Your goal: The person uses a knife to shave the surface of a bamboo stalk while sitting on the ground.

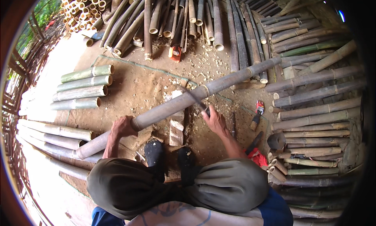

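Note:
A long, thick grey-brown bamboo pole lies slanting in front of me, from the lower left up to the far right. My left hand is wrapped over its near left part. My right hand is closed round the handle of a dark-bladed knife. The blade crosses over the pole near one of its joints; whether it touches the bamboo I cannot tell. Beneath the pole sits a pale, notched wooden block, just ahead of my two dark shoes.
Cut green bamboo pieces lie at the left, with longer poles nearer me. Bamboo stacks line the right side and the back. Scattered about are a red-and-black tool, an orange tool, a red cloth or bag and wood chips.

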{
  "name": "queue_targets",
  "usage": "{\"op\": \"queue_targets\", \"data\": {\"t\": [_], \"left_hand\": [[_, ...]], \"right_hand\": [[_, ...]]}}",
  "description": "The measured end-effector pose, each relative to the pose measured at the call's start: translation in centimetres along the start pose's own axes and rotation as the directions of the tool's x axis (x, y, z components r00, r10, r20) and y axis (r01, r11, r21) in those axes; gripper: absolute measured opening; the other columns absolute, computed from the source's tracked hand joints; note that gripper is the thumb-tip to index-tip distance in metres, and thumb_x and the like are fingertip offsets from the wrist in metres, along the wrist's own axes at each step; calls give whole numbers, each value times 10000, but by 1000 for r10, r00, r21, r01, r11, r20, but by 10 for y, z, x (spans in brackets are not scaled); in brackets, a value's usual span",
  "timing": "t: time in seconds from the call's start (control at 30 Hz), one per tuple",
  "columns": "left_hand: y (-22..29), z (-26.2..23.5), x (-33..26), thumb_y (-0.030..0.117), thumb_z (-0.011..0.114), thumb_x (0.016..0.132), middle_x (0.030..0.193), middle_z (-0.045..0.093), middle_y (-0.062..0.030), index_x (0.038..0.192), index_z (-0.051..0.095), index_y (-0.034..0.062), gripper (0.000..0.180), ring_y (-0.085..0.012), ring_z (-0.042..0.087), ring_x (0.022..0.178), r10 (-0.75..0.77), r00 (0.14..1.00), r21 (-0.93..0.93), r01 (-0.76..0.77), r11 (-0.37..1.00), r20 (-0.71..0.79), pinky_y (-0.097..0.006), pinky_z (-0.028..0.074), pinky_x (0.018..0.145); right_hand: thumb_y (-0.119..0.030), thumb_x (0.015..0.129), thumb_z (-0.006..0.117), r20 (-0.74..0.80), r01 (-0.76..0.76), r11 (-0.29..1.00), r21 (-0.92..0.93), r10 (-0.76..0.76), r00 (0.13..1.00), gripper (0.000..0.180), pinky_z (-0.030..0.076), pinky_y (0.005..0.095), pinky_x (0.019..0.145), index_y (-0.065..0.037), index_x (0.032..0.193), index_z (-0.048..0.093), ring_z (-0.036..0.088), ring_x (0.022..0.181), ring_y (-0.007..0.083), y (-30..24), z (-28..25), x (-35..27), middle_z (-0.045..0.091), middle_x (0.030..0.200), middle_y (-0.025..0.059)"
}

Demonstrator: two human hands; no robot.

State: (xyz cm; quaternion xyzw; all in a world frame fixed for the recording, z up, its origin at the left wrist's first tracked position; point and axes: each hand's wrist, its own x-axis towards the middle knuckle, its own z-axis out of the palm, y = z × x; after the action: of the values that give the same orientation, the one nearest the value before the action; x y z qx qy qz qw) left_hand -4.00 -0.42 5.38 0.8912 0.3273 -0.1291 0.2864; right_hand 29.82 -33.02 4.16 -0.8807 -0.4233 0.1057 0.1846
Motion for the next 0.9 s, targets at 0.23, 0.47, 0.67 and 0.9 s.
{"op": "queue_targets", "data": {"t": [0.23, 0.47, 0.67, 0.9], "left_hand": [[5, 4, -7, 291, 947, 527, 1097, 731, -146, 1201, 708, 102, 739, -333, 711, 1047, 90, 986, -37, -96, 995, -141, -454, 562, 915], [1, 72, -21, 180, 710, 831, 1139, 642, -160, 1253, 570, 58, 461, -346, 628, 1078, 182, 774, 343, 48, 938, -607, -495, 455, 965], [29, 46, -2, 190, 707, 855, 1066, 685, -184, 1116, 597, 62, 310, -375, 668, 1055, 103, 909, 181, -30, 983, -403, -490, 466, 950], [43, 29, 5, 167, 745, 793, 968, 717, -212, 1027, 628, 47, 288, -427, 711, 931, 126, 942, 73, -108, 991, -311, -537, 538, 863]], "right_hand": [[-415, 1096, 543, -18, 44, 999, -5, -44, 999, 421, 544, 573, 665, -1, 1163, 576, 725, 794, 470, -13, 3, 3, 718, 892, 269], [-437, 1080, 558, -135, -83, 983, 166, 106, 985, 428, 538, 584, 669, -19, 1169, 571, 719, 813, 490, -8, 20, 21, 716, 890, 285], [-453, 1062, 587, -267, -318, 825, 467, 474, 839, 431, 542, 568, 658, -33, 1153, 543, 720, 806, 489, 28, 33, 27, 719, 885, 286], [-445, 1081, 552, -349, -394, 840, 373, 520, 780, 462, 547, 564, 617, 1, 1205, 549, 721, 721, 457, 57, 23, 30, 717, 818, 244]]}}
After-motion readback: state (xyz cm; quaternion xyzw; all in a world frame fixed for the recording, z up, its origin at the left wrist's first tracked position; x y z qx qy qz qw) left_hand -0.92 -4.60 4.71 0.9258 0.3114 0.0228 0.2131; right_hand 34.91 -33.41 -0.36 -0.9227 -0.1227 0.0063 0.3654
